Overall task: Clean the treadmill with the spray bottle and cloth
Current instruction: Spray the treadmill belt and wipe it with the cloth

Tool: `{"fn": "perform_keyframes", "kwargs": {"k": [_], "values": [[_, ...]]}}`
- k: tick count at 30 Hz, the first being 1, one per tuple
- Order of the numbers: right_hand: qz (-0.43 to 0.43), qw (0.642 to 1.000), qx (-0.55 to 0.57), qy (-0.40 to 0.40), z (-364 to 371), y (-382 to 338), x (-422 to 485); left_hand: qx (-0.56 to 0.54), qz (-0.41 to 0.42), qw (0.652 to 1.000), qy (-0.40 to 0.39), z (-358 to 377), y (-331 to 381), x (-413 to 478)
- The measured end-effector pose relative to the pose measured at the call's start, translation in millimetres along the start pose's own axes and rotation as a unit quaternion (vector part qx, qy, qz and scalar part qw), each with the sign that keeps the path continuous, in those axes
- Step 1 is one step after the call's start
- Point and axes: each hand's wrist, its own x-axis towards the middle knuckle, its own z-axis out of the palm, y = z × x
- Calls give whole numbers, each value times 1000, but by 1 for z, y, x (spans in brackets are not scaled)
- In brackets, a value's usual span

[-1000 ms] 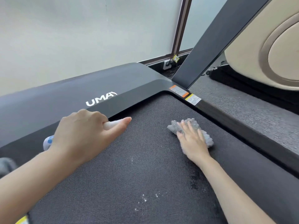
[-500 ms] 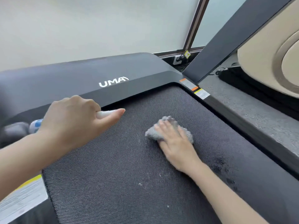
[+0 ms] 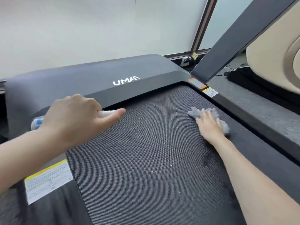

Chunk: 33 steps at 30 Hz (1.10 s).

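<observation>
On the belt (image 3: 146, 151) I see my right hand (image 3: 210, 125) flat, fingers spread, pressing the cloth (image 3: 194, 113); my left hand (image 3: 73, 119) is closed around the bottle (image 3: 36, 123), index finger stretched forward.

The treadmill belt (image 3: 146, 151) looked like rough woven mesh, matte, the cloth (image 3: 194, 113) at 2 o'clock fuzzy, and the motor cover (image 3: 97, 75) smooth plastic.

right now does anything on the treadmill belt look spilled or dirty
Yes. A dark wet-looking patch sits on the belt beside the right forearm, and small white specks dot the weave nearer the middle. The right hand presses the grey cloth further up by the right edge, off those spots.
</observation>
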Motion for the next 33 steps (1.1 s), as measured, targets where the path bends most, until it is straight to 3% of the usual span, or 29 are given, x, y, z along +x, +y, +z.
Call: {"fn": "perform_keyframes", "kwargs": {"k": [3,5,7,11,17,20,28,33], "values": [[-227,973,21,-28,23,-99,-56,-13,5,1000,4,-2,5,-2],[-377,925,18,-51,44,-147,-117,-10,15,1000,17,-2,9,-3],[-464,884,21,-50,59,-161,-175,-16,33,999,22,-3,15,-6],[-476,880,8,-15,68,-140,-228,-51,60,997,25,2,26,-9],[-470,882,-37,-19,61,-136,-227,-57,97,994,3,13,43,-15],[-429,902,-35,-31,50,-117,-192,-44,107,993,36,14,30,-12],[-131,989,-61,-7,8,24,-53,-18,76,996,44,27,3,-1],[105,992,-72,11,-13,152,-38,-14,73,997,11,31,40,2]]}}
